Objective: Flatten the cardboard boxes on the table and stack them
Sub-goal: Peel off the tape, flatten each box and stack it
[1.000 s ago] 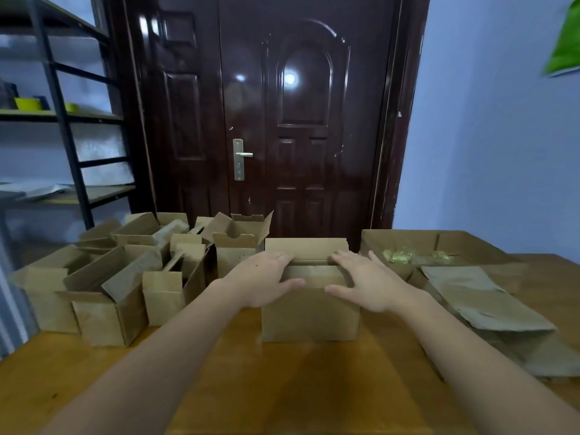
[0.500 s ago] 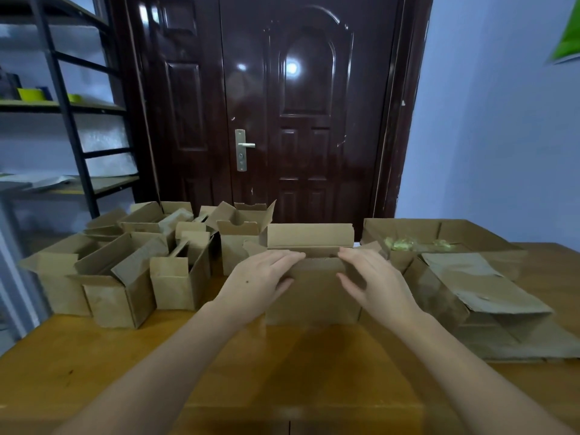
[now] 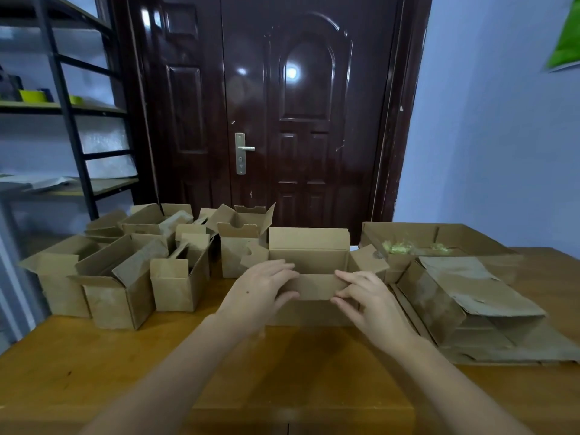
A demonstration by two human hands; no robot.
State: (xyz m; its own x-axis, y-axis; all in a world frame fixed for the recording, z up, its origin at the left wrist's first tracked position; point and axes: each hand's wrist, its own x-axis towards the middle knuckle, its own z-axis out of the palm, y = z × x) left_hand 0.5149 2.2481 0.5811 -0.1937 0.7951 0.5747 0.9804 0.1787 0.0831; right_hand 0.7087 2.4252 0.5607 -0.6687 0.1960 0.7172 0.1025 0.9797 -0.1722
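Cardboard of the open box looks light and bendable, both hands, left hand and right hand, pinching its near flap's ends.

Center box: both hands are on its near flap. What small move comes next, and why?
Probably fold that near flap outward and down. The box stands upright, its far flap raised and side flaps spread; left hand and right hand pinch the near flap's ends, so opening comes before flattening.

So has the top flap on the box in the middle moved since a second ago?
Yes. The top flap was folded down under both hands; now it stands upright toward the door, and the box is open.
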